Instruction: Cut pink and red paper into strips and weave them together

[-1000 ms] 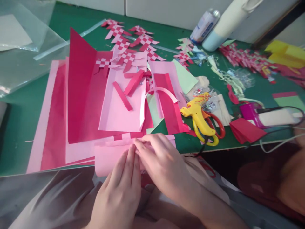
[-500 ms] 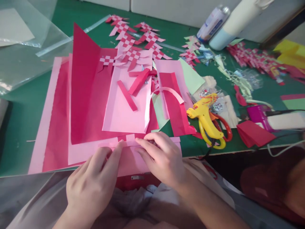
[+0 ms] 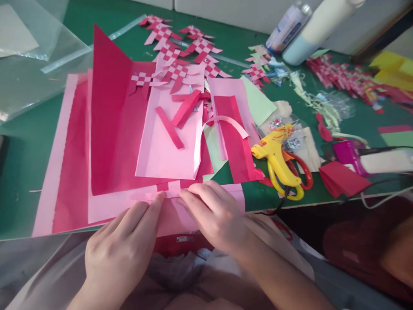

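Note:
A folded pink paper sheet (image 3: pixel 176 215) lies at the near edge of the green table (image 3: pixel 35 142). My left hand (image 3: pixel 122 249) presses its fingertips on the fold at the left. My right hand (image 3: pixel 214 215) presses the same fold at the right, fingers flat on the paper. Both hands nearly meet at the middle of the crease. Behind them lie stacked pink and red sheets (image 3: pixel 106 142) and loose red strips (image 3: pixel 170 133).
Woven red-and-white paper pieces (image 3: pixel 180 56) lie at the back. A yellow glue gun (image 3: pixel 277 161) rests on red-handled scissors (image 3: pixel 303 170) at the right. A purple tool (image 3: pixel 348 153), bottles (image 3: pixel 290 23), clear plastic sheets (image 3: pixel 29 56) and paper scraps surround them.
My left hand slid left along the fold, away from my right hand, and the pink sheet now lies flatter. The view shifted slightly.

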{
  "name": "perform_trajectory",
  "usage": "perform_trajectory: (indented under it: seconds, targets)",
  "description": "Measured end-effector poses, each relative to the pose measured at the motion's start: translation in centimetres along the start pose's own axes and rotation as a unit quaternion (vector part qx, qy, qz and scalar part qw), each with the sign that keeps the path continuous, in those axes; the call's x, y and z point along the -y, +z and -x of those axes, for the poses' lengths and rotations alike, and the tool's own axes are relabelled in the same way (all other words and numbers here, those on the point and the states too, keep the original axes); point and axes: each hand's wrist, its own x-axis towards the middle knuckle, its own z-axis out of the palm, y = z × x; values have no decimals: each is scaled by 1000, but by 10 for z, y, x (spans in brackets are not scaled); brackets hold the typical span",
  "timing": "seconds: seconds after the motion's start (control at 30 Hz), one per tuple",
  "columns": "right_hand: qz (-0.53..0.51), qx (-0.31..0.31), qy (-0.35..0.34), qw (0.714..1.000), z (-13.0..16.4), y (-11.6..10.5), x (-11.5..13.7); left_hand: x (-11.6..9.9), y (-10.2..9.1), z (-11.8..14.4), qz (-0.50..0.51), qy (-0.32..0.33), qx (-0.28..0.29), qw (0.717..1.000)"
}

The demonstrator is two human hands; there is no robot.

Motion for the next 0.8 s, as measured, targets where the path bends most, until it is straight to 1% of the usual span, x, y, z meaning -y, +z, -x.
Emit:
perform_trajectory:
  seconds: [0.1, 0.23, 0.47, 0.67, 0.8]
  targets:
    - [20, 14, -20, 1000, -1, -2, 1, 0, -1, 0, -4, -6, 19, 1000]
    - [23, 5, -47, 999, 0, -3, 1, 0, -2, 0, -8, 12, 27, 1000]
    - [16, 14, -40, 999, 2, 0, 0, 0, -2, 0, -19, 27, 34, 999]
    - [11, 16, -50, 999, 1, -1, 0, -3, -10, -5, -28, 38, 75, 996]
    - [21, 25, -38, 999, 5, -3, 3, -13, -14, -8, -40, 40, 95, 994]
